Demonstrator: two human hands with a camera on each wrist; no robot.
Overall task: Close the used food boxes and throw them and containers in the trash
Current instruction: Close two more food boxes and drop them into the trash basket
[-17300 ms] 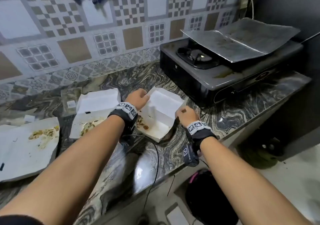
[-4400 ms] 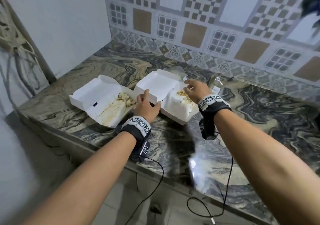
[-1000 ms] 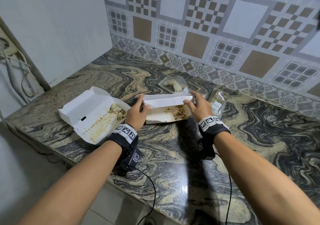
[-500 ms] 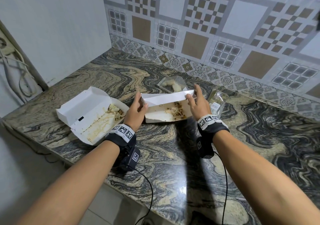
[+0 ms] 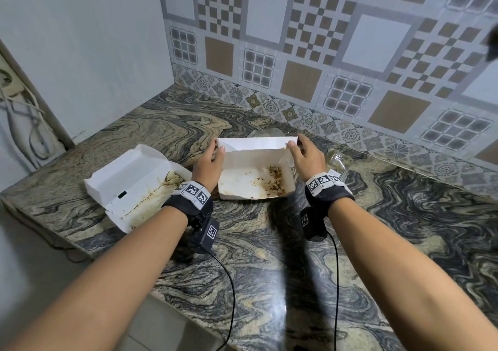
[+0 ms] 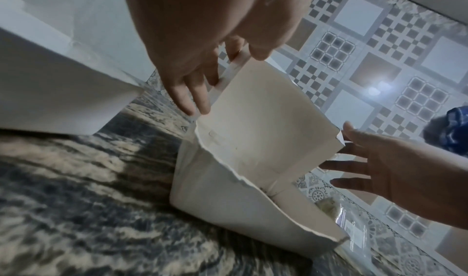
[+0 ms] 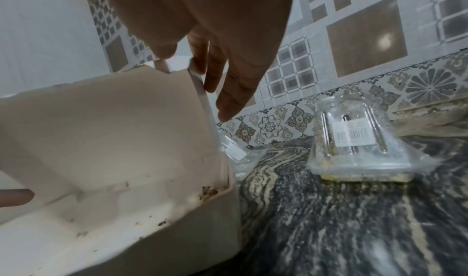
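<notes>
Currently, seen from the head camera, a marbled stone countertop [image 5: 269,242] fills the lower frame beneath a patterned tile wall. At centre left lies an open white food box [image 5: 134,183], lid flat, smeared with sauce and scraps. Right of it, at frame centre, sits a second white food box [image 5: 253,178], crumbs in its tray. The left hand [image 5: 207,162] pinches the left end of its raised lid [image 5: 257,143], thumb in front and fingers behind; the right hand [image 5: 307,153] pinches the right end the same way, thumb and forefinger clamped on the corner, the other fingers loosely spread. Right of that, partly hidden by the right hand, is a clear plastic container [image 5: 338,162].

The step in hand looks like closing the centre box: the lid stands nearly upright above the tray. The next move likely calls for bringing the lid forward and down evenly until its front flap meets the tray's near wall, then closing the left box.

The right wrist view shows what the head view hides: the clear plastic container [image 7: 359,140] carries a barcode label and yellowish residue, and a second clear container [image 7: 238,152] lies just behind the box. The left wrist view shows the lid's plain underside [image 6: 253,116].
</notes>
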